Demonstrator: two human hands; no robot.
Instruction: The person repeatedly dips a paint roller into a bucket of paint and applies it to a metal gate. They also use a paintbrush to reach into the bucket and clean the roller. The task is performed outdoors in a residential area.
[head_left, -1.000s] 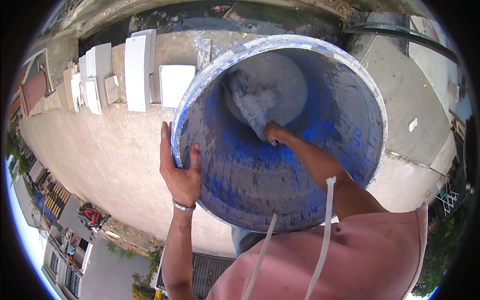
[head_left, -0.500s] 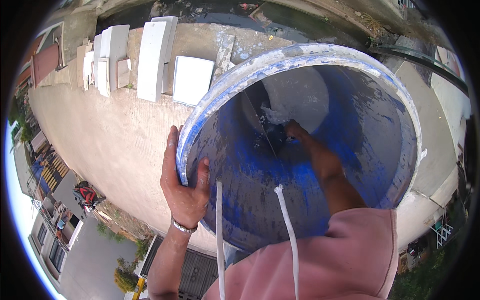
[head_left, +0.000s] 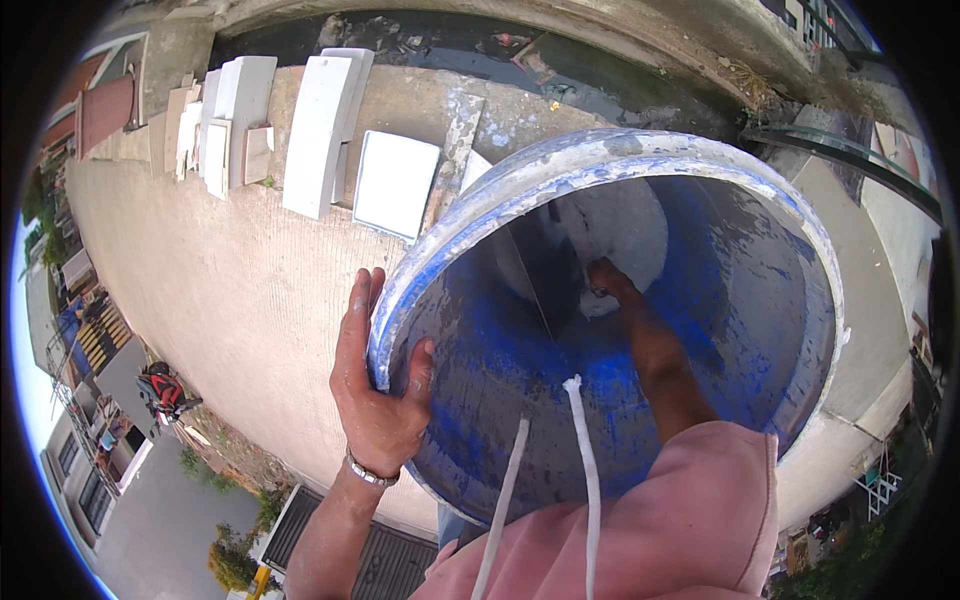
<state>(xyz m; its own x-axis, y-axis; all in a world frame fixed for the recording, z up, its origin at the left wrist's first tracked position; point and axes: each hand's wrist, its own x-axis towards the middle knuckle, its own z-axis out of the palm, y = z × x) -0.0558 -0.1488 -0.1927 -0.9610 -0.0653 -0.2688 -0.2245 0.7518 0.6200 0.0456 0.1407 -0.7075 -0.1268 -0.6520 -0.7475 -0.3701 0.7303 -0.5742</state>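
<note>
A big blue drum [head_left: 640,370], its inside streaked grey and white, leans with its mouth toward me. My left hand [head_left: 383,395] holds the drum's left rim, fingers outside and thumb inside. Deep in the drum, my right hand [head_left: 612,282] is closed near the bottom. What it grips is too dark and small to make out. Beside that hand lies a whitish patch [head_left: 635,230] on the drum's bottom, with a dark, straight-edged shape to its left. Two white hoodie cords [head_left: 583,470] hang in front of the drum's near wall.
Pale concrete ground [head_left: 210,290] stretches to the left. White slabs [head_left: 318,135] and a square white panel [head_left: 396,185] stand beyond it, before a dark water channel [head_left: 440,45]. A red-and-black motorcycle [head_left: 165,390] is at far left. A dark rail [head_left: 850,160] curves at upper right.
The drum's far rim sits lower in view. My right hand has shifted slightly right and down inside the drum, while my left hand keeps its hold on the rim.
</note>
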